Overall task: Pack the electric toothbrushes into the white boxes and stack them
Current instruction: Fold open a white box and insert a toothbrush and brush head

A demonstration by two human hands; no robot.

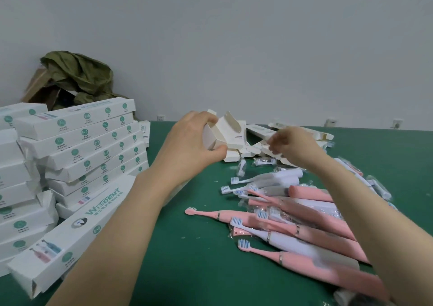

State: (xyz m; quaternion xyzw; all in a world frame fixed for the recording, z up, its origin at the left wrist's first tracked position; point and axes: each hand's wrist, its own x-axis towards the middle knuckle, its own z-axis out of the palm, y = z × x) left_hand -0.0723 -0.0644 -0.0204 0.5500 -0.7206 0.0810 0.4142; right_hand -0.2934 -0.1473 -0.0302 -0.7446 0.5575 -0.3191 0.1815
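— Where's the box?
— In the left hand [194,141]. Fingers and thumb curl round one end of an open white box [225,132], flaps up, above the bench [187,259] toward its far edge.
— And the right hand [294,147]?
— Blurred, just right of that box, over the flat boxes [257,130]. I cannot tell its grip.
— And the toothbrushes [293,221]?
— Heaped toward the right edge, nearer than both hands. The packed boxes [89,141] are stacked at the left edge.
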